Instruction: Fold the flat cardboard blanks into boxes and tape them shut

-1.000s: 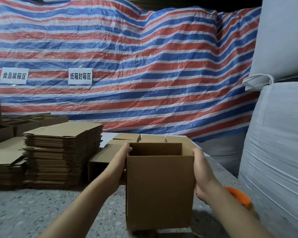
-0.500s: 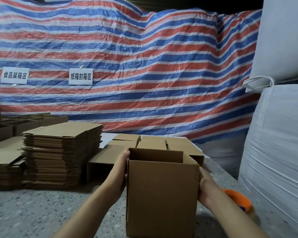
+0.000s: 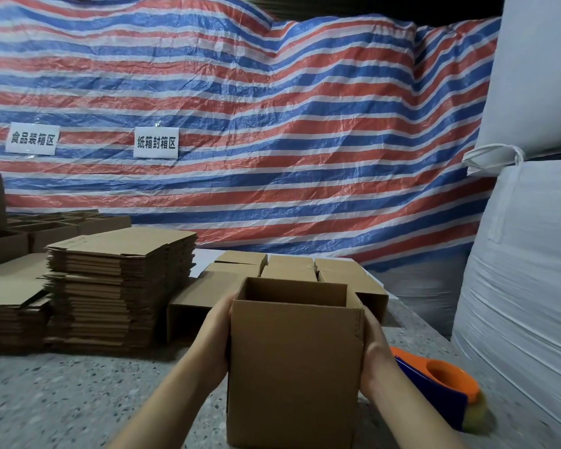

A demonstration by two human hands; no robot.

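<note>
The fingers of both hands wrap behind the side walls of the open cardboard box (image 3: pixel 293 361), hidden, so their exact curl cannot be told; the left hand (image 3: pixel 216 332) and right hand (image 3: pixel 374 348) press its opposite sides. The box stands upright on the speckled table (image 3: pixel 62 393), near centre, top flaps unseen. It looks light and stiff yet crushable, best held low on the walls. A tape dispenser (image 3: pixel 441 387) lies right; the flat blanks (image 3: pixel 120 286) stack left; its bottom is cut off.
</note>
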